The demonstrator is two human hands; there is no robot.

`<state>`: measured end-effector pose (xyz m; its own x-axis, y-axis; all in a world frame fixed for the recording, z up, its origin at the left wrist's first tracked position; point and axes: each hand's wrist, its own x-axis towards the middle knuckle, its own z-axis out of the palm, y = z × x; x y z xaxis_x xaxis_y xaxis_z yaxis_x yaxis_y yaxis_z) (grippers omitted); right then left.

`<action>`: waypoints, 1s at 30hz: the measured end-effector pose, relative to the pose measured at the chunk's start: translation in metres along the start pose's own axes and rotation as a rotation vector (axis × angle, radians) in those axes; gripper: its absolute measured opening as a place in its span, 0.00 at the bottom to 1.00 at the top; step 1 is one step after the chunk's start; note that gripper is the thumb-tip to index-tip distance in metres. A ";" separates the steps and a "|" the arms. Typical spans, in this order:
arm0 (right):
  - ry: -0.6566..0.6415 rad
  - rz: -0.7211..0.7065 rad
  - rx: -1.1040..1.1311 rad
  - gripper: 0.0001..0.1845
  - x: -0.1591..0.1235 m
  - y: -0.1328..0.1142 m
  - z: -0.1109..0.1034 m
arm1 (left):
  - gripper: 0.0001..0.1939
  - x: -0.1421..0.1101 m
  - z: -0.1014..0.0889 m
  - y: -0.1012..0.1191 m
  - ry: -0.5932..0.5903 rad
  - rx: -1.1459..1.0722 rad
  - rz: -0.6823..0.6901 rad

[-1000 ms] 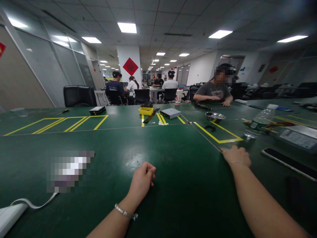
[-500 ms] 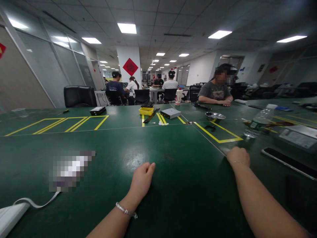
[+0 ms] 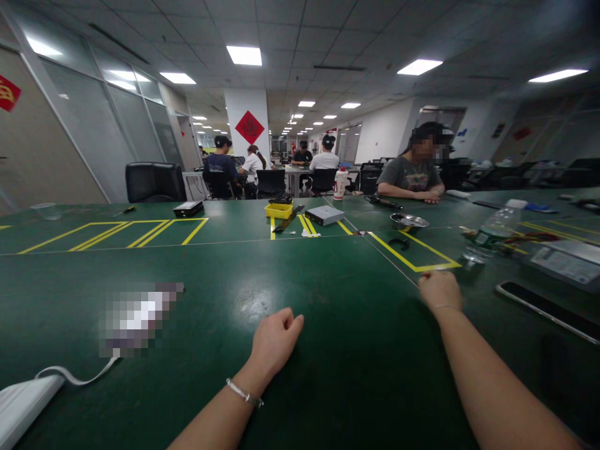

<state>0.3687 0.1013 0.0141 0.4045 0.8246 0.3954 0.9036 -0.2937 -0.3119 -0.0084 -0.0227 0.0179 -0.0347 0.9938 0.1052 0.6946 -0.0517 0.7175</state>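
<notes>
- Head view, right side: the thin rectangular outline of yellow tape (image 3: 437, 267) on the dark green, glossy tabletop (image 3: 347, 306) lies just beyond the person's right hand (image 3: 440, 292). The flat black smartphone with a silver edge (image 3: 548, 310) lies to that hand's right, a little apart from it.
- The right hand rests low over the tabletop, back upward, its fingers bent away; the fingertips are hidden, so I can't tell how tightly they are drawn in.
- The left hand (image 3: 277, 337) is nearer the middle, well apart from the right, curled into a loose fist with the thumb lying along the bent fingers. It seems to rest on the green surface; its palm is turned out of sight. A silvery bracelet (image 3: 244, 394) circles its wrist.
- Beyond the right hand stands a clear plastic bottle with a green label (image 3: 494, 230); a round, shiny metal bowl (image 3: 409, 221) sits farther off.
- Across the table, a person in a grey T-shirt (image 3: 410, 175) sits with forearms on the surface.
</notes>
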 end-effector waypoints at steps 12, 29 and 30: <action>-0.309 -0.629 0.752 0.13 -0.121 -0.170 -0.026 | 0.21 0.010 0.003 -0.008 -0.199 -0.875 0.003; 0.068 -0.373 -0.030 0.23 -0.037 -0.076 -0.008 | 0.29 0.010 -0.011 -0.002 -0.537 -1.655 -0.415; 0.043 -0.261 -0.115 0.25 -0.026 -0.056 -0.006 | 0.29 0.010 -0.011 -0.002 -0.538 -1.650 -0.417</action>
<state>0.3088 0.0936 0.0266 0.1595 0.8589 0.4867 0.9870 -0.1291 -0.0957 -0.0182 -0.0141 0.0251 0.4476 0.8672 -0.2182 -0.6782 0.4883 0.5492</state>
